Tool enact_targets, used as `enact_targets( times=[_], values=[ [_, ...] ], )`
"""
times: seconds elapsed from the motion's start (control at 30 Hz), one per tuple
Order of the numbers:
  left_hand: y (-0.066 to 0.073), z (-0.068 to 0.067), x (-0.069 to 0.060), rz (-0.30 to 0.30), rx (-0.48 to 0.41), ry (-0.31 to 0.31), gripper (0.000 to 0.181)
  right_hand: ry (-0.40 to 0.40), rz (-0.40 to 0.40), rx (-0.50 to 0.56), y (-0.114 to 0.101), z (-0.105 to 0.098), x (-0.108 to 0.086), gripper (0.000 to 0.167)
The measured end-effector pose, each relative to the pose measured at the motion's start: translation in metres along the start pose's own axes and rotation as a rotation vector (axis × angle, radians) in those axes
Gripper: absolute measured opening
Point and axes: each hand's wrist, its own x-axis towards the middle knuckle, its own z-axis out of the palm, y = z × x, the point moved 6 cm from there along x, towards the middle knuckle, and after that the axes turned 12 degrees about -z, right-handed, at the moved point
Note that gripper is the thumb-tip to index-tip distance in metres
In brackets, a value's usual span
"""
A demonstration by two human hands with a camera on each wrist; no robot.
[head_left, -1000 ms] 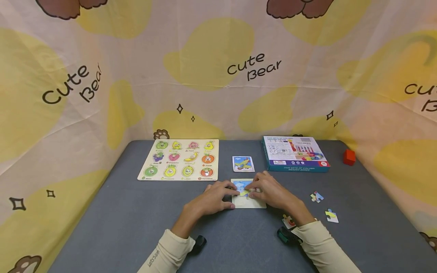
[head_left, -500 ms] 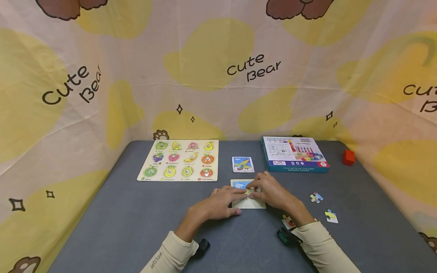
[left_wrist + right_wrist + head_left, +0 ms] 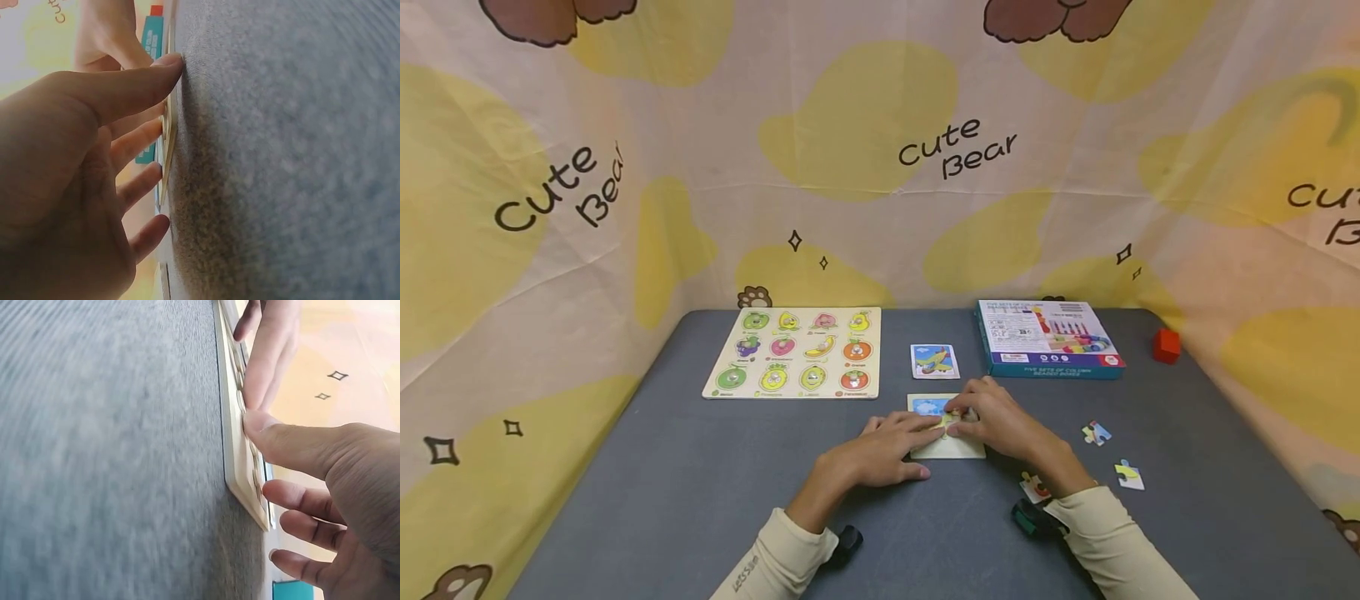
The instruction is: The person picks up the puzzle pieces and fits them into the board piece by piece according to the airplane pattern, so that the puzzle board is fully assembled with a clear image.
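Note:
A small pale wooden puzzle board (image 3: 943, 451) lies in front of me, with joined puzzle pieces (image 3: 928, 407) showing blue sky in its far part. My left hand (image 3: 880, 450) reaches over from the left, its straight fingers resting on the pieces; its thumb lies by the near edge. From the right, my right hand (image 3: 1000, 421) holds a puzzle piece at the board's right side between thumb and bent fingers, mostly covering it. In the right wrist view, the right thumb touches the pieces close to the left fingertips. Loose pieces lie at right: one (image 3: 1097, 433), another (image 3: 1128, 475), a third (image 3: 1034, 487) by the right wrist.
Behind the board lies an airplane picture card (image 3: 934, 362). A fruit picture board (image 3: 793, 354) is at the back left. At the back right sit a flat teal toy box (image 3: 1048, 340) and a red block (image 3: 1167, 346). Patterned cloth (image 3: 850, 167) hangs behind the grey table (image 3: 700, 483).
My left hand has slid to the right across the board, its fingers straightening over the pieces near the right fingertips. The right hand has stayed nearly in place.

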Motion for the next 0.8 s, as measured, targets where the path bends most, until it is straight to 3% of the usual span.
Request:
enact_targets(
  times=[0.13, 0.37, 0.57, 0.8],
  values=[
    [0.0, 0.0, 0.0, -0.002, 0.001, 0.001, 0.065, 0.007, -0.007, 0.007, 0.002, -0.006, -0.008, 0.023],
    [-0.001, 0.002, 0.002, -0.011, 0.007, -0.01, 0.066, -0.005, 0.06, 0.007, 0.013, -0.021, -0.03, 0.027],
    [-0.003, 0.003, 0.001, -0.001, -0.005, -0.006, 0.066, -0.011, 0.114, 0.031, 0.022, -0.037, -0.055, 0.031],
    [-0.003, 0.002, 0.001, 0.009, -0.023, 0.006, 0.066, 0.04, 0.151, 0.012, 0.039, -0.054, -0.089, 0.035]
  ],
)
